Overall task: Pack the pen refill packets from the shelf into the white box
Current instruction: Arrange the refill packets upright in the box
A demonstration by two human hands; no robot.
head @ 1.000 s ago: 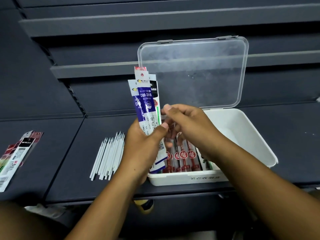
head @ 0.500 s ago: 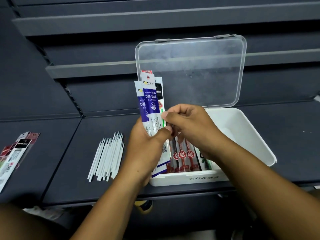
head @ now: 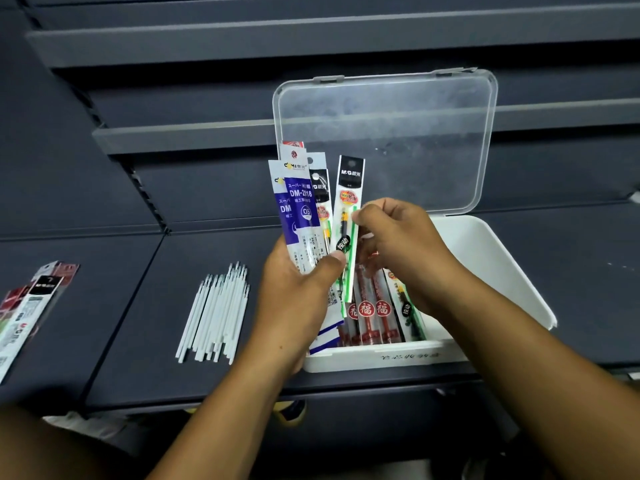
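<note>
My left hand [head: 294, 299] grips a fanned stack of pen refill packets [head: 299, 206], blue and white ones in front, held upright at the left front corner of the white box [head: 498, 271]. One black-topped packet [head: 348, 216] with a green stripe stands apart from the stack, pinched by my right hand [head: 401, 244] at its right edge while my left thumb still touches its lower part. Inside the box lie red refill packets [head: 370, 313] and a green-edged one [head: 408, 306]. The box's clear lid [head: 384, 140] stands up open behind.
A bundle of loose white refill tubes [head: 214, 313] lies on the dark shelf left of the box. More packets [head: 27, 313] lie at the far left edge. Dark shelf rails [head: 207, 43] rise behind. The shelf's front edge runs just below the box.
My right hand has drawn the black-topped packet out of the stack to the right, so it now stands separate. The left hand and its stack have stayed at about the same place.
</note>
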